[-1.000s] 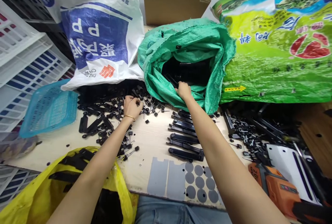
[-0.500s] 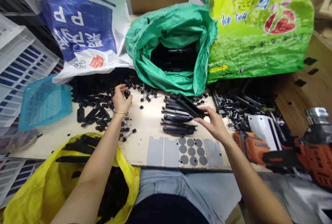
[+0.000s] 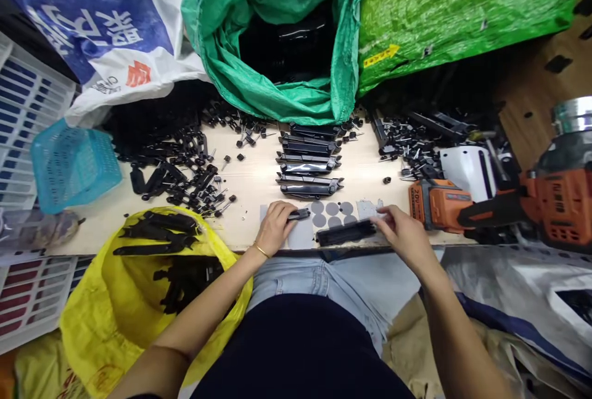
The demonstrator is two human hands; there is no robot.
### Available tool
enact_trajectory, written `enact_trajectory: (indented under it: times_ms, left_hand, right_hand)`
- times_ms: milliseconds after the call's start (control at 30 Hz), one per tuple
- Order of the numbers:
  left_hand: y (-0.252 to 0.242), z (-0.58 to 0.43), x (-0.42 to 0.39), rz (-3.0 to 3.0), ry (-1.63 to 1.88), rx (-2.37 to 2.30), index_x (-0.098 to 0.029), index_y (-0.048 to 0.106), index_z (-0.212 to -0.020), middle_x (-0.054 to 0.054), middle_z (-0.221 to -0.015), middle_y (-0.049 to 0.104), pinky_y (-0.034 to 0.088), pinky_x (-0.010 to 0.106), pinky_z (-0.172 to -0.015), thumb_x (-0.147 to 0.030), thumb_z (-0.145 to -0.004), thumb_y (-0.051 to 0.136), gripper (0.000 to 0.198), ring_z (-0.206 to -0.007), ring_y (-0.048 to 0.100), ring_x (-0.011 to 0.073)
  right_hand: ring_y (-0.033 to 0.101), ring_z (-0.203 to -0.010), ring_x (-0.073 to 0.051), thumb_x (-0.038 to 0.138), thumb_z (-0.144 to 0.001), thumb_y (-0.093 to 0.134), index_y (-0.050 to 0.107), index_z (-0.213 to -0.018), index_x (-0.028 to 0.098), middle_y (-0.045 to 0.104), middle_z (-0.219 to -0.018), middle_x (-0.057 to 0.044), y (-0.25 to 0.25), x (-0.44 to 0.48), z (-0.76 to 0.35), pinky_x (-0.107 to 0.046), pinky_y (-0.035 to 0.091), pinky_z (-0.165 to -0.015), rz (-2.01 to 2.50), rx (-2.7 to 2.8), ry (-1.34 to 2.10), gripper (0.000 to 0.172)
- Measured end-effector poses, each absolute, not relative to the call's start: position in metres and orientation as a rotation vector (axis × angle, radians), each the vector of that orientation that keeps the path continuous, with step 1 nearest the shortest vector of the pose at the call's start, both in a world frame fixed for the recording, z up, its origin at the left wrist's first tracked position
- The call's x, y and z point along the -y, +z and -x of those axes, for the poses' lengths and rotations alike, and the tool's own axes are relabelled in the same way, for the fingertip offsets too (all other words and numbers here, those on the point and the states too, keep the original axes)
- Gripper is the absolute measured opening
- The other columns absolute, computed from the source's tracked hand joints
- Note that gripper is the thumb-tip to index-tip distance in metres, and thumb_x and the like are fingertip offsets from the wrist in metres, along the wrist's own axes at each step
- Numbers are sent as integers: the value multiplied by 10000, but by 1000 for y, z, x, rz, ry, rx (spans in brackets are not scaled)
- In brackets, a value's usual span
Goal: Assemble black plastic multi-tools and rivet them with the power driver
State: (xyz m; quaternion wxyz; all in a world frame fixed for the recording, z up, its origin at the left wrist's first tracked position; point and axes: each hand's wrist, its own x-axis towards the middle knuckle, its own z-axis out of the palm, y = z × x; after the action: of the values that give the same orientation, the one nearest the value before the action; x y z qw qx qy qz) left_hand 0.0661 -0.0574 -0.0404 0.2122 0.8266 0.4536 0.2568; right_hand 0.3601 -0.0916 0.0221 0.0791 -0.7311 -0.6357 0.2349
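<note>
My left hand [image 3: 277, 224] is closed on a small black plastic part [image 3: 299, 214] near the table's front edge. Just to its right, my right hand [image 3: 398, 227] pinches one end of a long black plastic housing [image 3: 346, 234], which lies across the front edge with its hollow side up. Beneath both hands are grey pads [image 3: 300, 235] and grey round discs [image 3: 333, 208] on the tabletop. Farther back, several similar black housings [image 3: 311, 168] lie side by side in a stacked row.
Loose black parts [image 3: 185, 177] spread on the left, beside a blue basket [image 3: 76, 168]. Small parts with metal pins [image 3: 411, 146] lie at right, near an orange cordless tool [image 3: 439, 205]. A green sack [image 3: 277, 100] stands behind; a yellow bag [image 3: 106, 300] hangs at the front left.
Both hands have come back toward the table's front edge. The left moved right from the loose parts with a small black part; the right lowered the long housing. The view has tilted down.
</note>
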Motion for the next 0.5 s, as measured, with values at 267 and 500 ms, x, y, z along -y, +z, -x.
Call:
enact_trajectory:
  times_ms: [267, 500]
  left_hand:
    - [-29, -68, 64, -2487, 520, -1368, -136, 537, -1112, 82, -911, 606, 481, 338, -774, -225, -884, 506, 247, -862, 552, 215]
    - [-30, -87, 66, -2544, 406, -1583, -120, 558, -1120, 89, -876, 574, 457, 342, -723, -168, -828, 520, 298, -809, 526, 229]
  right_hand:
    - [641, -821, -339, 631, -835, 402, 445, -1175, 124, 657, -866, -178, 20, 86, -287, -409, 444, -692, 2680, 1653, 665, 612]
    - [547, -1027, -300, 444, -824, 514, 300, -1363, 119, 567, -1091, -167, 1, 80, -271, -401, 433, -823, 2417, 1522, 560, 665]
